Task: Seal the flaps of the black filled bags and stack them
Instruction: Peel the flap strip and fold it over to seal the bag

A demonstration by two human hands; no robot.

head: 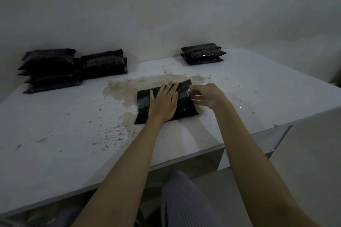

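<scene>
Black filled plastic bag point(186, 106), glossy and roughly rectangular, is seen lying flat near the middle of the white, stained tabletop point(55, 134), partly over a large brownish patch point(129, 86) where the surface looks worn or soiled. It is held down by the left hand point(163, 104), which is laid palm-down across its middle with the fingers point(170, 87) spread and straight, reaching toward the far edge of the bag. The right hand point(207, 95) is placed at the bag's right side, its fingers curled, and a thin clear strip point(191, 95) appears to be pinched at the fingertips; whether this strip is tape or a peel-off liner cannot be told, as it is small and blurred.

At the far left of the table, against the pale wall point(166, 5), a tall pile of black bags point(49, 71) is stacked, and a shorter second pile point(105, 64) is set just beside it on its right, touching or nearly so. A third, lower stack of black bags point(203, 53) is placed at the far right of the tabletop, well apart from the other two.

Dark specks point(110, 134) are scattered over the table surface nearer the person. Striped grey fabric point(180, 199) is visible below the table edge, between the two forearms.
</scene>
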